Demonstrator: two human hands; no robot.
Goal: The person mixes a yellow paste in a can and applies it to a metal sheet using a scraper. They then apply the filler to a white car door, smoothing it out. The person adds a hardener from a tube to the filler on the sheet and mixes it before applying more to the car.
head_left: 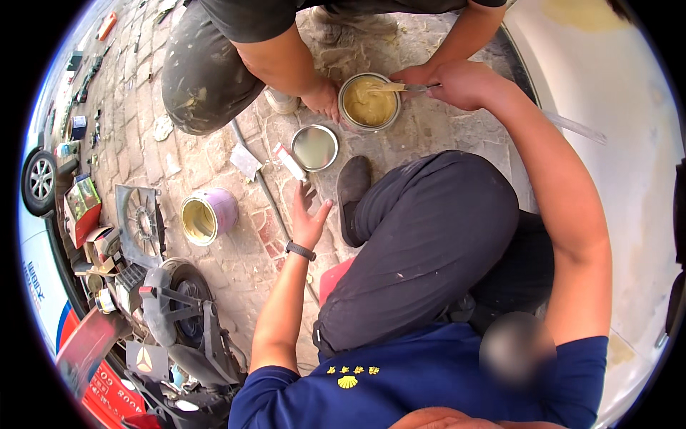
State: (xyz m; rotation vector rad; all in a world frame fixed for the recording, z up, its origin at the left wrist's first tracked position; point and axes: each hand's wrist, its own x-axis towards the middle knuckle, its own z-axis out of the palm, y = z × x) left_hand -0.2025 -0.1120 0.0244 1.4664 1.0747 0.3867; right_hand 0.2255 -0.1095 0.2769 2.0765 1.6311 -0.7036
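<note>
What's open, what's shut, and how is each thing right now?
Paste can: open, yellowish paste inside, held by another person's hands.
Spatula: paste-smeared, blade over the paste.
Right hand: closed around the spatula's handle.
Left hand: open, fingers spread near the tube.
Tube: lying beside the round lid; cap too small to tell.
Round lid: off, lying on the paving.
Pinkish can: open, yellowish residue inside.

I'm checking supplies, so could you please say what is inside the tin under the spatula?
The tin holds yellowish paste, with the spatula reaching over it; the paste covers the bottom.
</note>
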